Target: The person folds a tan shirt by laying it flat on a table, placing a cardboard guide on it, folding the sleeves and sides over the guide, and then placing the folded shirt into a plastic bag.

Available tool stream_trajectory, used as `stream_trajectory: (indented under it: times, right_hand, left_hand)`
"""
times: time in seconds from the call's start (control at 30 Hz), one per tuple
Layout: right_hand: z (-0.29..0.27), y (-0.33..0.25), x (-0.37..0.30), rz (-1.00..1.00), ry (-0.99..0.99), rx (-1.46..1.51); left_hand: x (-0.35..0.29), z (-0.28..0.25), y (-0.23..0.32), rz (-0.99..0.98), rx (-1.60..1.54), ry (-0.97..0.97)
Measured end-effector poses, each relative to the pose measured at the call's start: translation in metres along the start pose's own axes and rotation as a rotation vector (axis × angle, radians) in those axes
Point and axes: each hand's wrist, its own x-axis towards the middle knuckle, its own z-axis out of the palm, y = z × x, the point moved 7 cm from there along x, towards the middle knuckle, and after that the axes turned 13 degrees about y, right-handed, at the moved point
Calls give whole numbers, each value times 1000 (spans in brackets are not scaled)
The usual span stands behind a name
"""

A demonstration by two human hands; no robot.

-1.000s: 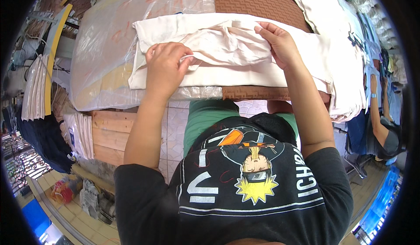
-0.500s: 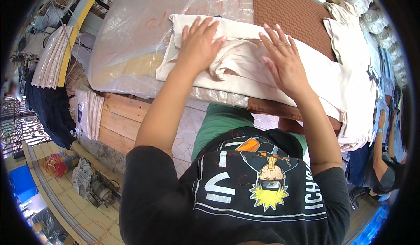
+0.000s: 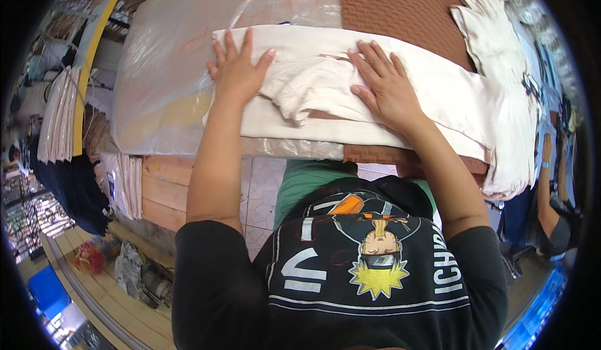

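Note:
A long cream garment [image 3: 438, 87], likely a pair of trousers, lies stretched sideways across the work table. Its middle is bunched into a loose, crumpled fold [image 3: 307, 90]. My left hand [image 3: 240, 68] rests palm down on the garment's left end, fingers spread. Flat on the cloth right of the crumpled part is my right hand [image 3: 389, 87], its fingers stretched out. Neither hand grips anything. A small dark blue bit shows at the garment's far edge.
Clear plastic film [image 3: 169, 87] covers the table's left part; a brown textured mat [image 3: 400, 12] covers the right. More cream garments [image 3: 510, 112] hang over the right edge. Plastic-wrapped folded garments [image 3: 61, 115] stand at left. Another person's arm [image 3: 546, 187] shows at far right.
My left hand has slid left to the garment's end, and its fingers have spread wider. My right hand has moved a little left along the cloth. The whole view has shifted slightly.

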Motion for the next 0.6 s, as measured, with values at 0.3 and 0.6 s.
stream_trajectory:
  times: [0.3,0.6]
  right_hand:
    - [-139,66,-20,79,470,149]
    - [-209,228,-191,935,486,-10]
  left_hand:
    - [10,-53,37,192,-307,270]
    - [-71,-54,229,654,-335,150]
